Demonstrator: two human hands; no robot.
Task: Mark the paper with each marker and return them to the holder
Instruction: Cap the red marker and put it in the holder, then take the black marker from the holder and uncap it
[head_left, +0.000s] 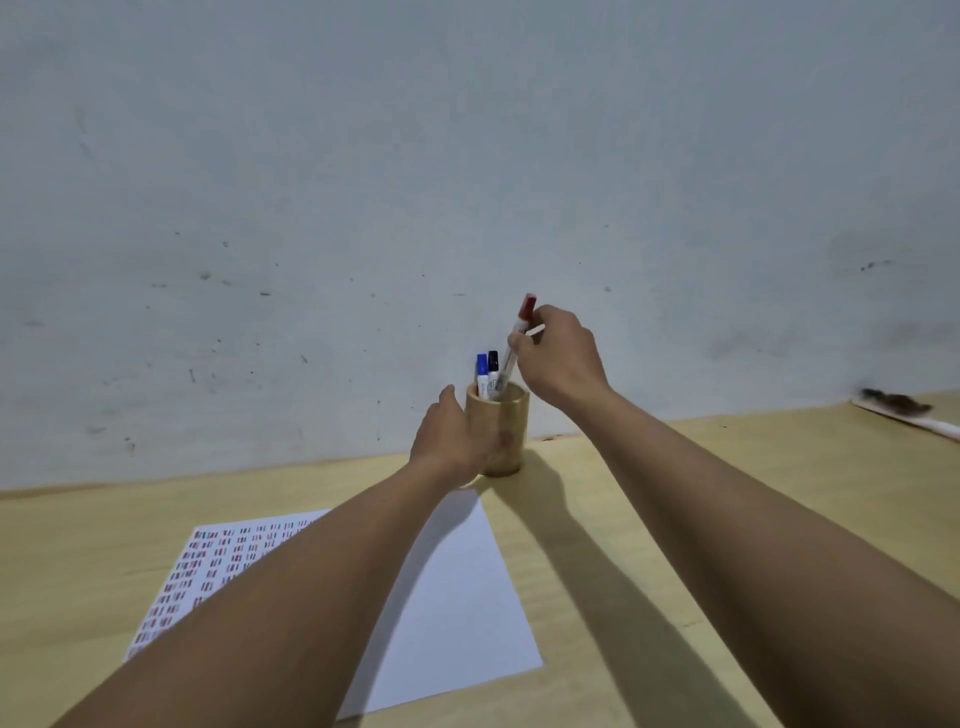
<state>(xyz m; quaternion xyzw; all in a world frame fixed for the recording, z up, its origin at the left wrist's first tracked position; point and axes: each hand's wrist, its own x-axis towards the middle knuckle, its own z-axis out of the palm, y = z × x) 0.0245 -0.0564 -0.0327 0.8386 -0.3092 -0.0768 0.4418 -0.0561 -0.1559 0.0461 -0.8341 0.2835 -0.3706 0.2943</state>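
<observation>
A round wooden holder (506, 431) stands on the table near the wall. My left hand (449, 441) wraps around its left side. My right hand (558, 358) pinches a red-capped marker (522, 327) that tilts with its lower end inside the holder. A blue-capped marker (482, 371) and a black-capped marker (493, 366) stand upright in the holder. A white paper (457, 587) lies in front of the holder, its left part covered with rows of small coloured marks; my left forearm crosses over it.
The light wooden table (597, 519) meets a scuffed grey wall (467, 182) just behind the holder. A dark brush-like object on a white strip (904, 408) lies at the far right edge of the table.
</observation>
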